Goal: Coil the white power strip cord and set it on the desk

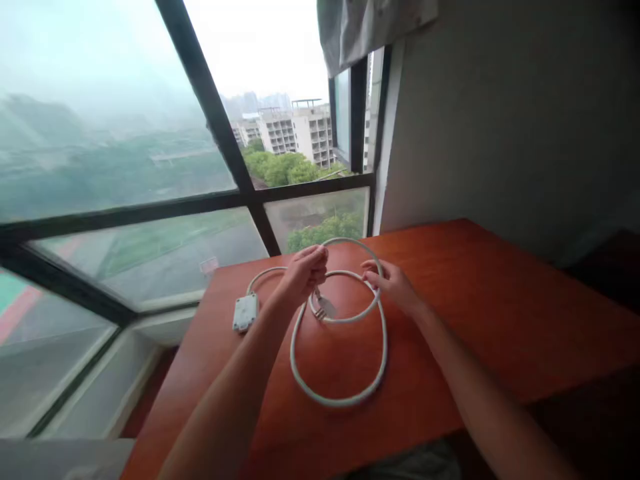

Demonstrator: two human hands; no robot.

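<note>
A white power cable (345,399) lies in loops on a reddish wooden table (500,313). One end runs to a small white socket block (245,312) at the table's left edge. The plug (323,307) with metal prongs hangs just below my left hand (306,272), which pinches the cable where the loops cross. My right hand (393,283) grips the cable at the right side of the upper loops. Both hands hover slightly above the tabletop.
A large window with dark frames (240,200) fills the left and back, showing buildings and trees far below. A grey wall (500,120) stands behind the table on the right. A curtain edge (365,27) hangs at the top.
</note>
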